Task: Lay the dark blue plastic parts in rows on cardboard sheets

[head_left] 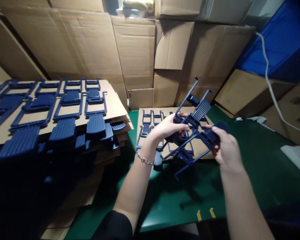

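Observation:
Above the green table, my left hand (166,128) is closed around a dark blue plastic frame with a ribbed flap (202,110); its two thin hooked arms point up and away. My right hand (228,148) grips a second dark blue plastic frame (208,138) by its broad end, thumb on top, its arms slanting down to the left. The two frames cross between my hands; whether they touch I cannot tell. Beneath them, a cardboard sheet (203,154) carries rows of similar dark blue frames (145,130), partly hidden by my left hand and the held pieces.
To the left rises a stack of cardboard sheets (116,106) layered with more blue frames (71,96), ribbed flaps overhanging its front edge. Cardboard boxes (135,50) wall off the back. A blue crate (280,40), a white cable (267,66) and a white packet (296,160) are at right.

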{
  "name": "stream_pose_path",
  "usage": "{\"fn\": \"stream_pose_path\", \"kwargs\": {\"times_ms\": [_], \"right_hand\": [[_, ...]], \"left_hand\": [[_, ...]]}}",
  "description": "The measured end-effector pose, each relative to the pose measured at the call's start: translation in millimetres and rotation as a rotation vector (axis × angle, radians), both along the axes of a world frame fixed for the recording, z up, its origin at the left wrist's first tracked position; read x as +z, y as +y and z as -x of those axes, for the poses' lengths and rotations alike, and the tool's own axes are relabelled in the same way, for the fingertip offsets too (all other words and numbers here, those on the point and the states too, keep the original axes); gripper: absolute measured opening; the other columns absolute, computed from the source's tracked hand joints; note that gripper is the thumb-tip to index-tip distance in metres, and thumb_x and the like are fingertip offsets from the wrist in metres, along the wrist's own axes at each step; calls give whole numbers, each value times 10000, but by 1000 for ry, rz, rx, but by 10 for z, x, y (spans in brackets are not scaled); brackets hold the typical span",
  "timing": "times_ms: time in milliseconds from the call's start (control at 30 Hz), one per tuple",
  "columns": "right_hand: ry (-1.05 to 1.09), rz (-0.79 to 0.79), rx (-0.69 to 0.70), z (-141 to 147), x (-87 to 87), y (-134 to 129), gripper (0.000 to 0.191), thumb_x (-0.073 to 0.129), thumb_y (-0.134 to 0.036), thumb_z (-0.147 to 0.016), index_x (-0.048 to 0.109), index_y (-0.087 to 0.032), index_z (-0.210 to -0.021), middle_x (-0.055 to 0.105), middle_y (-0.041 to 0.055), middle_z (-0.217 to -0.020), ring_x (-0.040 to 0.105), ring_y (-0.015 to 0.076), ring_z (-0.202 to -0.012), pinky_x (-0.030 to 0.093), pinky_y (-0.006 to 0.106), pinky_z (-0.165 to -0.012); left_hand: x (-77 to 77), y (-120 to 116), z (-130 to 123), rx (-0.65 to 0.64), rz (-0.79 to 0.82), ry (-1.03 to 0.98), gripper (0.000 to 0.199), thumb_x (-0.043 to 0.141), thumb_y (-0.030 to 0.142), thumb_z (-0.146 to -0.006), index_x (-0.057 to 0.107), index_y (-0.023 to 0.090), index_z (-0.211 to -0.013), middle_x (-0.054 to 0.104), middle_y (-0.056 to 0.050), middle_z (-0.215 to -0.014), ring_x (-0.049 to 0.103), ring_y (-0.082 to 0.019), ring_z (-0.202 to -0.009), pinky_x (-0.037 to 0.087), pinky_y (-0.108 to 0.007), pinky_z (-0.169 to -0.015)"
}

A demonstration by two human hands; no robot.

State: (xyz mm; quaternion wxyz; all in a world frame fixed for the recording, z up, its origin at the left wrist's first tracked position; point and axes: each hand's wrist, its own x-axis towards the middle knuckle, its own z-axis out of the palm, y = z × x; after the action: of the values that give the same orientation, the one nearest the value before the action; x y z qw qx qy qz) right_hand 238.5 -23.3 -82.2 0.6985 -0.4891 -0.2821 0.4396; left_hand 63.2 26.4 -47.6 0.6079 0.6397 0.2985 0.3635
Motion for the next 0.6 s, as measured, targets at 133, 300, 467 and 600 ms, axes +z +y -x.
{"fn": "stream_pose_path", "kwargs": {"times_ms": [133, 300, 467, 600], "right_hand": [[-135, 60, -251, -346, 36, -316, 452, 629, -295, -633, 635, -214, -1078, 305, -76, -416, 252, 42, -291, 181, 148, -245], [65, 96, -567, -607, -375, -632, 415, 510, -166, -623, 592, -240, -1023, 448, -17, -487, 467, 98, -424, 419, 208, -403], [85, 16, -434, -532, -901, -660, 478, 590, -147, -517, 487, -208, -980, 601, 10, -637, 632, 168, -655, 529, 280, -616], [101, 36, -317, -361, -1034, -572, 567, 675, -172, -481, 435, -206, -994, 626, 11, -703, 652, 196, -736, 533, 311, -701]], "left_hand": [[65, 84, 198, 157, -78, -63, 434, 607, 176, -725, 462, 144, -1133, 549, 29, -627, 523, -78, -502, 426, -216, -528], [61, 187, 400, 373, -139, -165, 418, 604, 163, -734, 483, 121, -1132, 515, 38, -588, 492, -67, -493, 412, -208, -525], [0, 260, 445, 400, -173, -156, 422, 601, 202, -757, 484, 148, -1159, 504, 41, -574, 494, -72, -503, 399, -202, -528], [-27, 272, 363, 369, -193, -108, 401, 630, 231, -738, 521, 153, -1116, 531, 28, -637, 498, -67, -498, 411, -207, -528]]}}
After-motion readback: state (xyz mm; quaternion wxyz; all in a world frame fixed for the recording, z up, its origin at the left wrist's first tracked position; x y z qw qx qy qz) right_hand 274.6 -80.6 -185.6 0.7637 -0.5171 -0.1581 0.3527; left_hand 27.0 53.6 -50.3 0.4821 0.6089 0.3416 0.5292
